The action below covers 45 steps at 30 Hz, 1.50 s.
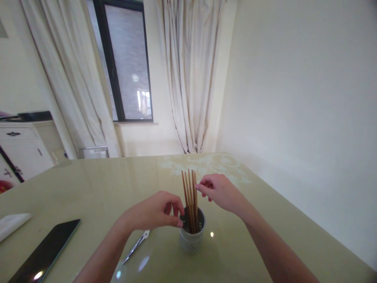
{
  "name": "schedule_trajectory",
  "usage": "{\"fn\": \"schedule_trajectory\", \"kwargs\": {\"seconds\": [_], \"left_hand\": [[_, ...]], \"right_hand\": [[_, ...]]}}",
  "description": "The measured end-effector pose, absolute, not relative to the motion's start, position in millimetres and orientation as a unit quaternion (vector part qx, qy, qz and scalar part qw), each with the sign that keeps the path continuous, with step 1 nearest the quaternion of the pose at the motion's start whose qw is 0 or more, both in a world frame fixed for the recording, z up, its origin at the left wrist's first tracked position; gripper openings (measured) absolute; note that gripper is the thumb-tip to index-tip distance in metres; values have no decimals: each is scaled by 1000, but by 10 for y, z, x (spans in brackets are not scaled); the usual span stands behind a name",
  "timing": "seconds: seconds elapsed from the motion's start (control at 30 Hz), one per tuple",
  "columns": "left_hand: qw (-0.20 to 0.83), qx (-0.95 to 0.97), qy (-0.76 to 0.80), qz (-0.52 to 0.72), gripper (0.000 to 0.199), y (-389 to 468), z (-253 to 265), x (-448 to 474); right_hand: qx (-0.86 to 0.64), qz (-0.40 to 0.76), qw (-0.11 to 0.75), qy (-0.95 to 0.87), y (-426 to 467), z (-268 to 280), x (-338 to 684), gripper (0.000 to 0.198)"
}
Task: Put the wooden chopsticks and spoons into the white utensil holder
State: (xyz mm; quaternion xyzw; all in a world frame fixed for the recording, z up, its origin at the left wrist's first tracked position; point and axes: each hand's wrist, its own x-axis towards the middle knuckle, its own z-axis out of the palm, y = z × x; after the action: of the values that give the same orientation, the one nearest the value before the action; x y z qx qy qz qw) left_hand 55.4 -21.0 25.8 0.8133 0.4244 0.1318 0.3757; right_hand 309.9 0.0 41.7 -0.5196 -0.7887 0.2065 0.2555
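Observation:
A pale grey cup (192,241) with a dark inside stands upright on the table, holding several brown wooden chopsticks (190,200). My left hand (160,212) is at the cup's left rim, thumb and fingertips closed on the edge. Beside the upper part of the chopsticks is my right hand (219,190), its thumb and index finger pinched at the rightmost chopstick, the other fingers curled. The chopsticks' lower ends are hidden inside the cup.
Left of the cup lies a silver metal tool like scissors or tweezers (137,247). A dark tablet or phone (47,249) and a white object (13,224) lie farther left. The glossy green table (118,181) meets a white wall (309,118) at the right.

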Motion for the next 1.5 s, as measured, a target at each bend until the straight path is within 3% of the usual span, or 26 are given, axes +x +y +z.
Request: {"fn": "schedule_trajectory", "kwargs": {"seconds": [0.2,0.3,0.5,0.83,1.23,1.5], "left_hand": [[364,824,415,128,25,-196,215,572],[360,820,419,147,25,-171,176,579],[305,786,491,220,47,-10,1,538],[444,690,381,426,35,75,-214,882],[443,693,409,395,36,27,-125,858],[440,698,403,397,30,2,-131,869]], "right_hand": [[-533,171,238,-794,11,351,2995,26],[-542,151,229,-794,17,318,2954,33],[-509,171,231,-811,49,233,2903,17],[-458,286,243,-806,84,179,2926,15],[-427,341,260,-796,97,140,2944,8],[-405,374,268,-790,158,101,2965,17]]}}
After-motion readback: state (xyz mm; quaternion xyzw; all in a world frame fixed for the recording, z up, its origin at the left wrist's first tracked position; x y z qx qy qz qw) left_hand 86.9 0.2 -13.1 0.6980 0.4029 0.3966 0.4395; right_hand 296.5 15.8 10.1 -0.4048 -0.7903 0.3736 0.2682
